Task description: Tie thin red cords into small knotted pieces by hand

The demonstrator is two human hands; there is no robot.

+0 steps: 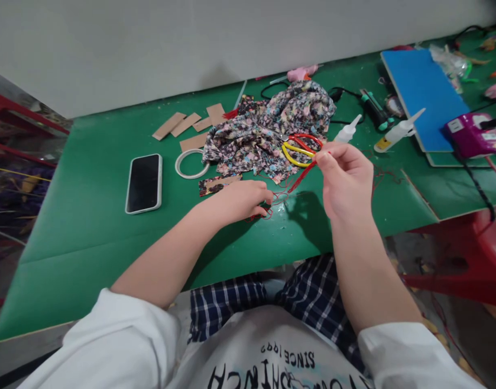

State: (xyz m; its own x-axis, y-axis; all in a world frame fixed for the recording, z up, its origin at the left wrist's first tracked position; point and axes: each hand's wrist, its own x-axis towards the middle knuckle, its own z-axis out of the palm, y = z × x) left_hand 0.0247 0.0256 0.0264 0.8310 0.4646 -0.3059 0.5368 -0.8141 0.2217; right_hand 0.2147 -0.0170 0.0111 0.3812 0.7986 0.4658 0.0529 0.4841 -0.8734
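Pinching red tassel [301, 179] btw thumb & fingertips of R hand [348, 175], slanting its loose end down-left over green table [94, 216]. Curving fingers of L hand [248, 199] down at loose red thread [279, 195] (can't tell if gripping any). Working amid clutter: red/yellow-handled scissors [299, 148] lying on floral cloth [268, 124] just beyond tassel, white nozzle bottle [347, 131] partly blocked by R hand, fabric-covered strip [215, 185] partly hidden by L hand, tape roll [178, 165] sitting at cloth's edge, phone [143, 183] lying flat farther L, cardboard strips [169, 126] lying behind tape.
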